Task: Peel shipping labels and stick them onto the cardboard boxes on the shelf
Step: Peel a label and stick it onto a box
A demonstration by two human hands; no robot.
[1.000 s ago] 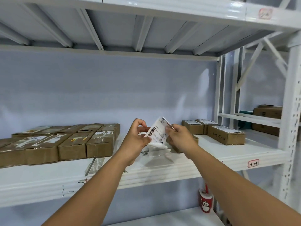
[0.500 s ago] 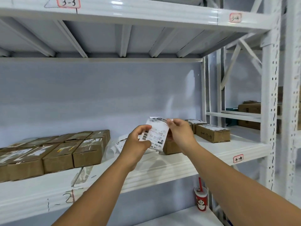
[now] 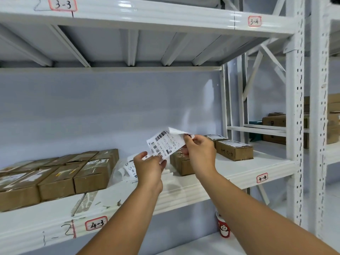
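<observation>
Peeling looks to be the step in hand. Both forearms reach up and forward from the bottom of the view and converge above the front rim of the white metal shelf [image 3: 184,192]. The left hand [image 3: 149,167] sits lower, its back toward the camera, with thumb and curled fingers pinching the bottom edge of the white printed shipping label with black barcodes [image 3: 165,143]. The right hand [image 3: 200,153], higher and just beside it, pinches the label's top corner, where a white flap curls away. Whether that flap is backing or sticker I cannot tell. The sheet is held tilted in the air, touching no box.

Just behind the right wrist lies a small brown cardboard box [image 3: 181,165], partly hidden and probably the next target. Farther right stands a brown cardboard box bearing a white label [image 3: 233,150], and to the left a block of brown taped cardboard boxes [image 3: 77,173].

Next, the two layers need pulling fully apart. The sticky face then goes down flat on a box top.
</observation>
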